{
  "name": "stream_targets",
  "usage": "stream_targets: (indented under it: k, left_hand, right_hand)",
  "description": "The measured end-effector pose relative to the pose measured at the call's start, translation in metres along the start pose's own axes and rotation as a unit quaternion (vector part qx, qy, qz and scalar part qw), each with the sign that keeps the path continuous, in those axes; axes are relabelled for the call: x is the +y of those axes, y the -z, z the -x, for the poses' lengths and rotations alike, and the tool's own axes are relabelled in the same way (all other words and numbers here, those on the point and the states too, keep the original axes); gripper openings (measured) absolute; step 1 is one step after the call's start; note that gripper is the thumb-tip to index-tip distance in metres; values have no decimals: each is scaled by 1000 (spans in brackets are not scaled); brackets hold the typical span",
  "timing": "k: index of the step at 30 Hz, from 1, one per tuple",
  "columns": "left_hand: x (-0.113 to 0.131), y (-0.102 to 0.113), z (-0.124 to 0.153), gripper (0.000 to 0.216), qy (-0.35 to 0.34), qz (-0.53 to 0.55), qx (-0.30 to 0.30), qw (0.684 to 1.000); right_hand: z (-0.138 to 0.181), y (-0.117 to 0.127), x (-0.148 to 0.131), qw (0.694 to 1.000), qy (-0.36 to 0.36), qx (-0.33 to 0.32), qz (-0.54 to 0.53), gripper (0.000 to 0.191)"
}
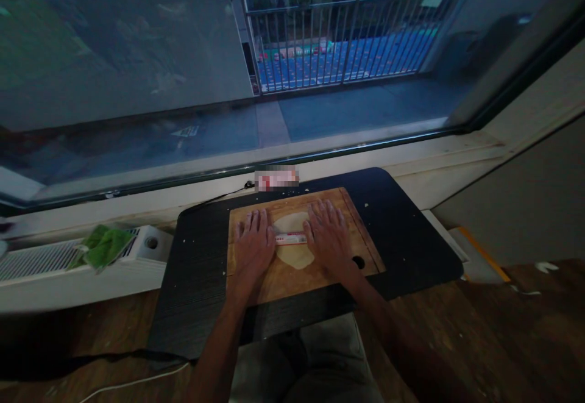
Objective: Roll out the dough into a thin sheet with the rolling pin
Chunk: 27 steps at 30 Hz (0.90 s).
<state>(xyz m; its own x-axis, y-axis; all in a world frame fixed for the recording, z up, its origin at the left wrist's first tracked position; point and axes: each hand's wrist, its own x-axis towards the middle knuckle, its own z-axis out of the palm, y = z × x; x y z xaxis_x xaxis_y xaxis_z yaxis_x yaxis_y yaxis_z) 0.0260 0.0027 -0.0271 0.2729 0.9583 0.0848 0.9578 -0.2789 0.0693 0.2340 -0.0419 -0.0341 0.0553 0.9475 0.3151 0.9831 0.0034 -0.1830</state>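
A wooden cutting board (329, 275) lies on a small black table (411, 232). On the board is a flat pale piece of dough (295, 258). Across the dough lies a thin rolling pin (290, 239) with a red and white label. My left hand (253, 241) lies flat on the pin's left end, fingers stretched forward. My right hand (326, 235) lies flat on its right end, fingers spread. Both palms press down on the pin.
A red and white packet (276, 179) sits at the table's far edge by the window sill. A white radiator (55, 263) with a green cloth (103, 246) stands to the left. Large window ahead, wooden floor around, a white cable (132, 381) below left.
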Motion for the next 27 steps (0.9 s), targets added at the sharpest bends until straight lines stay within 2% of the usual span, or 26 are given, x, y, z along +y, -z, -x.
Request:
stream_targets:
  k: [4,8,11,15,22,27]
  left_hand:
    - [-1,-9,17,62,17,7,27,999]
    - [2,-13,19,62,43,6,36,998]
    - [0,-7,7,61,39,-9,11,999]
    - [-10,0,-18,62,-20,-20,-19,999]
    - [-14,-2,-56,60,-69,-12,16,997]
    - [-15,-2,-56,59,-75,6,13,997]
  right_hand:
    - [-30,-3,23,1000,23,-7,-17,48]
    - [-37,-3,42,999,23,-37,-20,49]
    - [-27,0,47,998,37,-46,-16,50]
    - [-9,2,43,999,22,-44,-6,51]
    - [1,0,34,999,-39,-27,-23,54]
    - [0,-2,34,999,-33,-17,-27,54]
